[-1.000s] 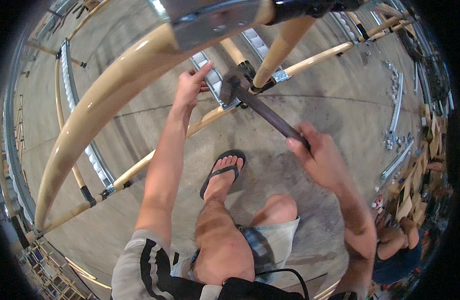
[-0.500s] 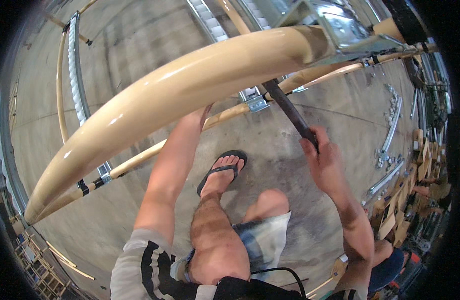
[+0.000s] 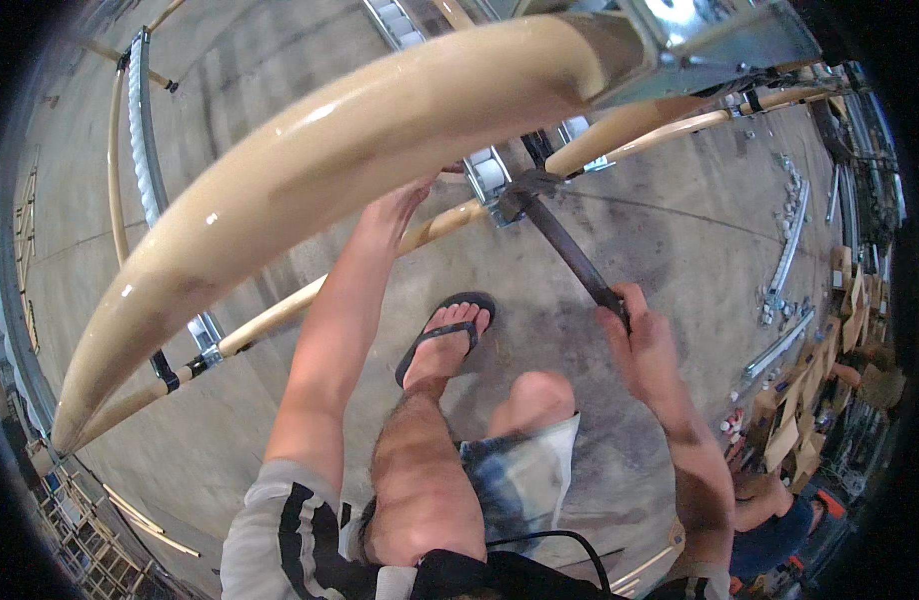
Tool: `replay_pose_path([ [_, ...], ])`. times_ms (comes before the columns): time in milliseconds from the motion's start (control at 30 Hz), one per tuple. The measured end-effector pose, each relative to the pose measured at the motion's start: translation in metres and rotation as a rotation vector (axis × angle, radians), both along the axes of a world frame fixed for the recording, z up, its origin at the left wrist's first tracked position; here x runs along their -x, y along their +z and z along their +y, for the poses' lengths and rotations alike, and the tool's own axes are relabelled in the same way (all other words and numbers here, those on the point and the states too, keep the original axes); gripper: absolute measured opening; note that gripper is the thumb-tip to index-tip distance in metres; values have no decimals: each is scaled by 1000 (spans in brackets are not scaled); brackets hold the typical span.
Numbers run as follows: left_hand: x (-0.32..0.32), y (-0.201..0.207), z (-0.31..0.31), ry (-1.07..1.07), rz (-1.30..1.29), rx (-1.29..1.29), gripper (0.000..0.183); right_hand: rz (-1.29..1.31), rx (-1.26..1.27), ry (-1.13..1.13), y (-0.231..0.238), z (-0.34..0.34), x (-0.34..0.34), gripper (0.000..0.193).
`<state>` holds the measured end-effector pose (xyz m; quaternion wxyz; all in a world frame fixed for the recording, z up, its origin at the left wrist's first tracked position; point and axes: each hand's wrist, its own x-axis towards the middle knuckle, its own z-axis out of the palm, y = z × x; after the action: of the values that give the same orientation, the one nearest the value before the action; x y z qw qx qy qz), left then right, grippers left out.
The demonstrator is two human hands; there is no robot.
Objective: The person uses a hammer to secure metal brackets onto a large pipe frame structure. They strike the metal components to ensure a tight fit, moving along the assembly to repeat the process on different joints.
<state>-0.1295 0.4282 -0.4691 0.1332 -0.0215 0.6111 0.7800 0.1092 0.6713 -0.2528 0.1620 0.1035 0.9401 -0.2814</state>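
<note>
My right hand (image 3: pixel 645 340) is closed round the handle of a dark hammer (image 3: pixel 570 250). The hammer's head is up at a metal bracket (image 3: pixel 506 212) where a roller track (image 3: pixel 488 172) meets a lower beige tube (image 3: pixel 445 228). Beyond a thick beige tube (image 3: pixel 350 140) close in front of me, my left hand (image 3: pixel 410 200) reaches toward the roller track. That tube covers most of its fingers, so I cannot see what they grip.
A shiny metal bracket (image 3: pixel 710 50) caps the near tube's right end. Another roller track (image 3: pixel 143 130) stands at left. Loose metal rails (image 3: pixel 788 240) lie on the floor at right, beside cardboard boxes (image 3: pixel 800 420) and another person (image 3: pixel 775 520).
The hammer has shifted left and lower, and its head has come into view at the bracket. My left hand shows a little more beyond the near tube.
</note>
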Motion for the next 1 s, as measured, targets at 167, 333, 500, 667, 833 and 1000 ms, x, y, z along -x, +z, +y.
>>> replay_pose_path([
  [167,-9,23,21,-31,-34,41,37,149,52,-102,-15,-1,-6,23],
  [333,-12,-33,30,262,-133,-189,25,161,145,-98,-33,-11,-17,23],
  [500,-5,16,42,193,-6,-89,25,133,268,-187,-51,-8,-38,16],
  [667,1,33,38,209,50,-37,27,119,367,-302,-48,-9,-41,21],
  [833,-2,30,37,216,62,113,30,172,319,-238,-47,-1,-42,19],
  [1000,-14,41,44,458,122,187,35,135,341,-254,-43,-9,-35,19],
])
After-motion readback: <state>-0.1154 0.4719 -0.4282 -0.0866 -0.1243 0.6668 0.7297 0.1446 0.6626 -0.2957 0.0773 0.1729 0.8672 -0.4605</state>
